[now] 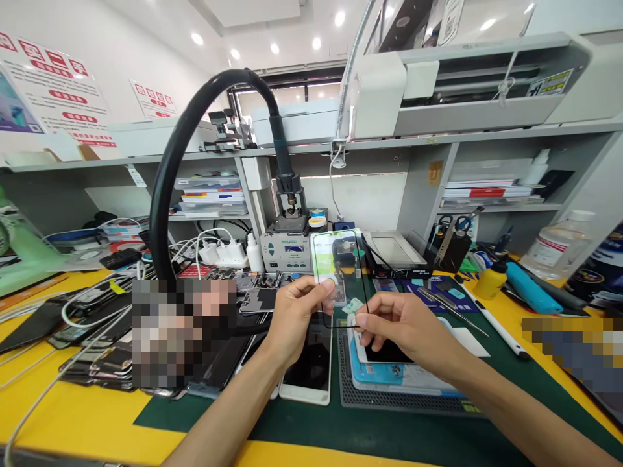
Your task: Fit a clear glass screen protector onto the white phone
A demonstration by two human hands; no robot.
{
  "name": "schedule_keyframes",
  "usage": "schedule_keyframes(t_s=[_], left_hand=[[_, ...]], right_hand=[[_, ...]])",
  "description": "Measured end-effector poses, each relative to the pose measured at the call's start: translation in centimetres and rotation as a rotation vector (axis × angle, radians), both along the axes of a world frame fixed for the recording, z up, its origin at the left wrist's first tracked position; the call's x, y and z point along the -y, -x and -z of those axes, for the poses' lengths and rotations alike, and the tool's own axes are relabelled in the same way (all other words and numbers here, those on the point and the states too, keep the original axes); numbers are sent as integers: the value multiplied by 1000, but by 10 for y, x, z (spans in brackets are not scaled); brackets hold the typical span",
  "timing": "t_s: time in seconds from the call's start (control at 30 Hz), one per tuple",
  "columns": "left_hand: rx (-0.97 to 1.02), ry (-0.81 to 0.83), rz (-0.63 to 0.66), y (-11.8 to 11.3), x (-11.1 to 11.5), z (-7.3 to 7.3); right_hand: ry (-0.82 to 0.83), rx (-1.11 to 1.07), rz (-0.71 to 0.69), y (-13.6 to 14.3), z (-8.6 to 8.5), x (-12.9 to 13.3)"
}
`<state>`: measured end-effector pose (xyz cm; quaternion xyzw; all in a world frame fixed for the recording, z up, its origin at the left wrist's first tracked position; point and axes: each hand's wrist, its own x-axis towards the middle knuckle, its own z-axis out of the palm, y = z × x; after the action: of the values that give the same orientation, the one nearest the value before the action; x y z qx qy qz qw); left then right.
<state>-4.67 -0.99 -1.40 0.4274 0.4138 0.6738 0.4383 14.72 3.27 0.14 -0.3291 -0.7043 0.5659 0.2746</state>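
Observation:
A clear screen protector with a black border stands upright in the air between my hands. My left hand pinches its left edge between thumb and fingers. At its lower right corner, my right hand has its thumb and fingers closed on the edge, near a small green-and-white tab. Below my right hand lies a white-framed phone with a dark screen, on a blue-and-white package. Another white phone lies on the green mat below my left hand.
Stacked phones and cables cover the left side. A thick black hose arches over a soldering station. To the right are tweezers, a white pen-like tool, a yellow bottle and a clear bottle.

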Motion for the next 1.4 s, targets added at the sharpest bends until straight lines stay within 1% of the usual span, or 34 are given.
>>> schedule_keyframes(t_s=[0.27,0.53,0.63,0.8,0.83,0.93,1.03,1.17,1.27,1.4], left_hand=[[44,-21,-42,2,-2,1],[-52,-74,-77,7,-4,7],[-91,-94,-48,7,-3,8],[-117,-67,86,-3,-1,6],[-109,-58,92,-5,0,5],[-65,-48,50,-7,-1,4],[14,-15,53,0,-5,3],[115,10,68,10,-8,1],[145,36,89,11,-7,-2],[153,59,120,7,-4,-4]], right_hand=[[-6,3,-2,1,-1,1],[13,-3,18,0,-1,1],[23,-20,29,1,-1,2],[20,-81,53,3,2,-1],[13,-90,51,2,2,-2],[-32,-81,25,-4,-1,-6],[-34,-117,-12,-12,-6,-13],[-45,-181,15,-18,-8,-22],[-36,-188,13,-17,-8,-22],[-58,-144,-15,-15,-6,-18]])
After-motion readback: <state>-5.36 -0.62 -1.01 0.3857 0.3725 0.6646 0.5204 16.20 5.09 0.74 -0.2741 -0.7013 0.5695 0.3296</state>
